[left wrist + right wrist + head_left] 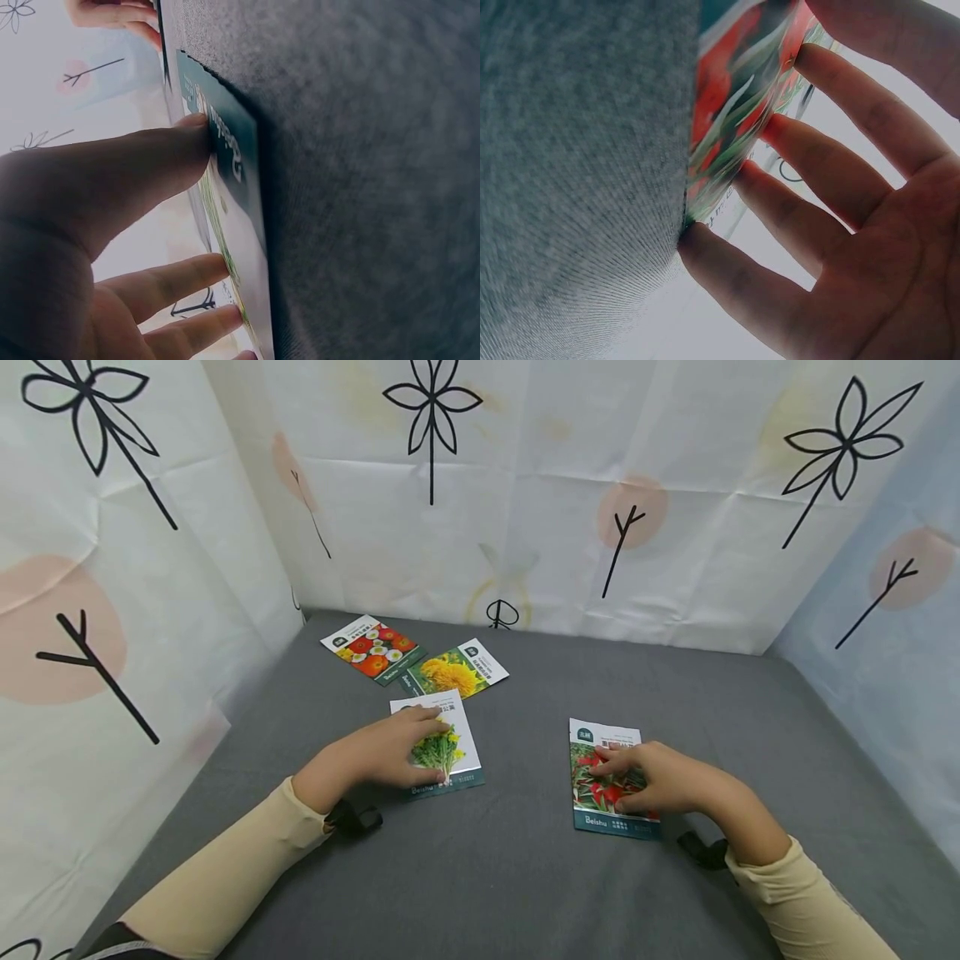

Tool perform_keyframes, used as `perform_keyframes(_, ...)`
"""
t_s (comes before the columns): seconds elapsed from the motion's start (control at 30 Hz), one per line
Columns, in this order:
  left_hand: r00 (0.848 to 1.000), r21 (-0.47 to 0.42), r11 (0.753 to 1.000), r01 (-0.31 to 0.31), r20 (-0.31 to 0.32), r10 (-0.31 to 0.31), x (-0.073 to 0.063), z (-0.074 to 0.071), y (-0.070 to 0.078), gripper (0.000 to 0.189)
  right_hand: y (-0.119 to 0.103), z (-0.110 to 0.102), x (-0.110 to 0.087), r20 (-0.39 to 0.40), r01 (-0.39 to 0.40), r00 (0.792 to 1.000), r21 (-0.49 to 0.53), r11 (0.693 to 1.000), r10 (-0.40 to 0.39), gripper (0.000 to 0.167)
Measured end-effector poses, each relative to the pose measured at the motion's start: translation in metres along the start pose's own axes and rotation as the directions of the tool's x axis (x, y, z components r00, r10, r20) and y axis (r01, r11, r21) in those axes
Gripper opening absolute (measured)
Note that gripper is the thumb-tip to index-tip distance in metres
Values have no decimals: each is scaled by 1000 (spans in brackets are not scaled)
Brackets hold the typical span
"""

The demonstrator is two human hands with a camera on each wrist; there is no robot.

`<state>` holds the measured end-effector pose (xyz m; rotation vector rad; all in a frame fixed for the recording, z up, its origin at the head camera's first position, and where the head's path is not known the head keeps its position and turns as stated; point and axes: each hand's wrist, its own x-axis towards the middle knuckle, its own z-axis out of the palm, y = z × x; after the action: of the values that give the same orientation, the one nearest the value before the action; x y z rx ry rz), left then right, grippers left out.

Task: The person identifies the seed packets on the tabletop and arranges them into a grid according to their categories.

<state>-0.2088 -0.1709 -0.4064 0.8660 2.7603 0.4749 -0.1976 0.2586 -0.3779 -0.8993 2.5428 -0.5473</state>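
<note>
Beneath my left hand [397,747] lies a white seed packet [461,747] with a leafy green plant and yellow flowers pictured on it. The thumb and spread fingertips rest on its face, and the left wrist view shows its dark green bottom band [238,142] beside the thumb. To the right, my right hand [667,781] rests its spread fingertips on another seed packet [587,785], printed with red peppers or blooms among long green leaves. In the right wrist view several fingertips touch this packet's printed face [731,97], the little finger right at its edge.
Two more seed packets lie behind my left hand: one with orange, red and white flowers [375,652], one with yellow blooms [453,672]. The nearer packet overlaps the yellow one. A grey cloth [465,877] covers the table, and printed white curtains [525,543] stand around it.
</note>
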Motion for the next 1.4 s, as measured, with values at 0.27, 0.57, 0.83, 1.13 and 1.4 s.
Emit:
perform_keyframes(0.27,1000,5,1000,8,11,-8,0,1,1,76,1,0,0,2,-10,1000,6,1000,10,45)
perform_keyframes(0.57,1000,8,1000,-8,1,8,-1,1,3,77,1,0,0,3,-4,1000,12,1000,4,45)
perform_keyframes(0.83,1000,-1,1000,-9,9,9,0,2,2,77,0,0,-1,0,-11,1000,15,1000,11,45)
perform_keyframes(1.13,1000,-2,1000,-15,7,15,0,2,4,77,-1,-1,-1,0,-13,1000,13,1000,13,45)
perform_keyframes(1.4,1000,-3,1000,-19,11,19,0,2,6,77,-1,0,-1,6,-28,1000,18,999,28,46)
